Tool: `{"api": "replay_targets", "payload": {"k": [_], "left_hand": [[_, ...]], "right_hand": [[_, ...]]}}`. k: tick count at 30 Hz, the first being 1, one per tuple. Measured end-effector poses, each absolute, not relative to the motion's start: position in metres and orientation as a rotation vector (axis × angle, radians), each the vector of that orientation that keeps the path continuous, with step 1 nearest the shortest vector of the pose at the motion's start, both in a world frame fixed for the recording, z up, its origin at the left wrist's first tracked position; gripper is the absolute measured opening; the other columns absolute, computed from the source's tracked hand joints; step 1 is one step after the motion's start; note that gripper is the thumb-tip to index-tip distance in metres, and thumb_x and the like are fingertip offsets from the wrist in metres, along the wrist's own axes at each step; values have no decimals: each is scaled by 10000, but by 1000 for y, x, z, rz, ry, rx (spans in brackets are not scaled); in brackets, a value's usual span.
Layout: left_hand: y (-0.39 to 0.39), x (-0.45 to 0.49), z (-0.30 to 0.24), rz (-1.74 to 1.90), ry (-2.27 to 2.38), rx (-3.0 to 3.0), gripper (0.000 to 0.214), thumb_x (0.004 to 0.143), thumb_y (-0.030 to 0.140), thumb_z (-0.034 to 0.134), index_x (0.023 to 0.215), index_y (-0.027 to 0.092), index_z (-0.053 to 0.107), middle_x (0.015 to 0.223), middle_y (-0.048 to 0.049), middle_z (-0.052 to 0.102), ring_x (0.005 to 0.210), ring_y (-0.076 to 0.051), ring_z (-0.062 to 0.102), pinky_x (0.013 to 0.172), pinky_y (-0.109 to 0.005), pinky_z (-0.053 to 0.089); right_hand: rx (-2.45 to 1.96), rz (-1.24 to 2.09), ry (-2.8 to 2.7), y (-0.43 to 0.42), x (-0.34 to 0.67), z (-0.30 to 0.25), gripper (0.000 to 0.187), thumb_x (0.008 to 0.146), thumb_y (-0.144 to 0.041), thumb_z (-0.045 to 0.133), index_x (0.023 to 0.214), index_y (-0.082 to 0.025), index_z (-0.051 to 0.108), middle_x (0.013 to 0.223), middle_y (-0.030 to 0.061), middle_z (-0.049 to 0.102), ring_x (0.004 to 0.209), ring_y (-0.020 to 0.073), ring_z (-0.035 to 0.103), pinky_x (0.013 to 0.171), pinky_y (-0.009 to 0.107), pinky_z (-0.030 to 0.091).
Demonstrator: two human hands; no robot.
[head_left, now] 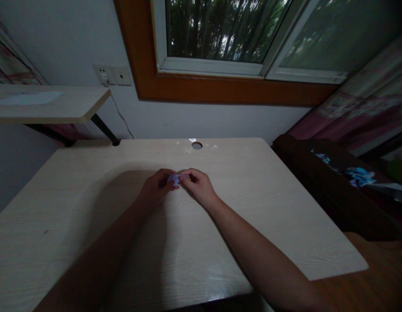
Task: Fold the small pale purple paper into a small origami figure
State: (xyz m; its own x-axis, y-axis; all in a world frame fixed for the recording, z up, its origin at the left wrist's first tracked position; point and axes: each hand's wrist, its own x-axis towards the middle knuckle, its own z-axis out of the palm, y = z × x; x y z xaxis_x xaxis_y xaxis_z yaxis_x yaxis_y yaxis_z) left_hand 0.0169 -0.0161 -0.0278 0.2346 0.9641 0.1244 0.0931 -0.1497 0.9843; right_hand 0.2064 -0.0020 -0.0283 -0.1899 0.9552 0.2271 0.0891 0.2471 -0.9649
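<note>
Small flat pale-purple piece [173,178]: apparently paper; between both hands, over the pale wood-grain tabletop [253,182]; contact with the tabletop cannot be told
Left bare hand [153,187]: narrow pinch, holding the piece's left part
Right bare hand [200,185]: narrow pinch at the piece's right edge
Fingertip step: apparently fine two-handed handling; next move likely calls for light, even pressure
</note>
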Motion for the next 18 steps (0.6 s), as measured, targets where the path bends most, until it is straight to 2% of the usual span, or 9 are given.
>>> {"api": "replay_targets", "payload": {"k": [7, 12, 18], "left_hand": [[-18, 17, -24, 1078, 1032, 1507, 396, 795, 381, 718, 1104, 182, 568, 922, -67, 726, 803, -196, 733, 746, -321, 605], [-18, 19, -22, 1128, 1012, 1448, 355, 826, 391, 692, 1068, 175, 548, 881, -47, 723, 783, -192, 741, 685, -294, 611], [-18, 21, -21, 1192, 981, 1405, 385, 787, 359, 744, 1023, 193, 489, 844, -23, 727, 712, -189, 746, 642, -297, 618]], "right_hand": [[-952, 759, -1704, -8, 208, -14, 101, 862, -295, 651, 865, -231, 729, 782, 30, 654, 725, 167, 603, 677, 287, 475], [-892, 677, -1741, -9, 209, -12, 93, 878, -258, 645, 886, -236, 736, 834, 37, 688, 794, 172, 637, 740, 300, 503], [-846, 607, -1717, -9, 209, -12, 118, 860, -176, 655, 910, -240, 742, 866, 36, 705, 826, 166, 655, 772, 306, 521]]}}
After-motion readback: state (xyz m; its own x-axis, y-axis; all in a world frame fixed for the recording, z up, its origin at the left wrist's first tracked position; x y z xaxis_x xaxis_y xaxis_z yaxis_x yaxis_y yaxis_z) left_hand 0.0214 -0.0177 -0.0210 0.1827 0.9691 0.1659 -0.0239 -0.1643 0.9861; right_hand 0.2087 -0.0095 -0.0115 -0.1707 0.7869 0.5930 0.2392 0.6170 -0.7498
